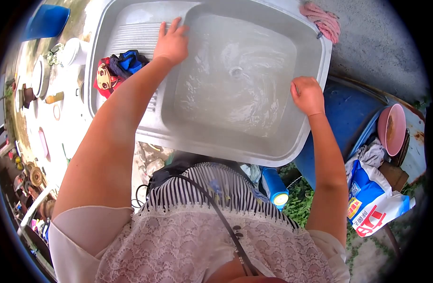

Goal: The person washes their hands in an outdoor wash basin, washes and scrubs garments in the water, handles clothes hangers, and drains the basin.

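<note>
A grey sink (211, 144) holds clear, rippling water (230, 85) in its basin, with a round drain showing under the surface. My left hand (171, 42) is over the divider between the ribbed washboard (131, 35) and the basin, fingers apart and nothing in them. Beside that forearm, red cloth with a printed face (103, 78) and dark and blue cloth (130, 62) lie bunched on the washboard. Over the basin's right edge, my right hand (307, 95) is curled with its fingers closed; whatever it may hold is hidden.
A pink rag (321, 21) hangs on the sink's far right corner. To the right are a blue barrel (341, 106), a pink bowl (392, 129) and a blue-and-white bag (373, 198). A blue bottle (273, 185) stands below the sink. A blue basin (47, 21) is far left.
</note>
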Available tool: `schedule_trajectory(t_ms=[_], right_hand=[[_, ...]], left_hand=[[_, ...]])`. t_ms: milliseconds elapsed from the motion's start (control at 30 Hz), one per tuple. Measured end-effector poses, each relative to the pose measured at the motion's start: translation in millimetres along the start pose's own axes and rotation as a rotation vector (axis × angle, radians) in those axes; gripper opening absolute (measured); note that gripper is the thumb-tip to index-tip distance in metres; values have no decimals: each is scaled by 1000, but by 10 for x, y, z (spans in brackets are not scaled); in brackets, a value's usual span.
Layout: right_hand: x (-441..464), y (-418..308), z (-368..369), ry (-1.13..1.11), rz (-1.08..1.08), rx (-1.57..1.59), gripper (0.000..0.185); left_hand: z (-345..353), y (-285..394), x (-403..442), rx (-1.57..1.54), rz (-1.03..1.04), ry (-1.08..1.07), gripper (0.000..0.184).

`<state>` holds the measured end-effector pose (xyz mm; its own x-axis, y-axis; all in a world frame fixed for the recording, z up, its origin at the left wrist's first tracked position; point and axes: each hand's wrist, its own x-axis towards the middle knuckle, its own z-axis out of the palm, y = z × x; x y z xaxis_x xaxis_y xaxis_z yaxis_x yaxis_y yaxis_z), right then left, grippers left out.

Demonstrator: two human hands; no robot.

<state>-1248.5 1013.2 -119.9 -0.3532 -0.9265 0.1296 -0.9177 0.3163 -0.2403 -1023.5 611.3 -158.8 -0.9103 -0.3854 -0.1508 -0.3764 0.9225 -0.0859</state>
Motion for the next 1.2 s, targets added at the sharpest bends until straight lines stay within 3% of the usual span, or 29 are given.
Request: schedule_trajectory(t_ms=[500, 1200], right_hand=[[-6, 18, -4, -26, 24, 4, 4], [35, -14, -26, 30, 14, 33, 5]], left_hand=[[84, -18, 7, -66, -1, 107, 24], [31, -7, -3, -52, -9, 43, 29]])
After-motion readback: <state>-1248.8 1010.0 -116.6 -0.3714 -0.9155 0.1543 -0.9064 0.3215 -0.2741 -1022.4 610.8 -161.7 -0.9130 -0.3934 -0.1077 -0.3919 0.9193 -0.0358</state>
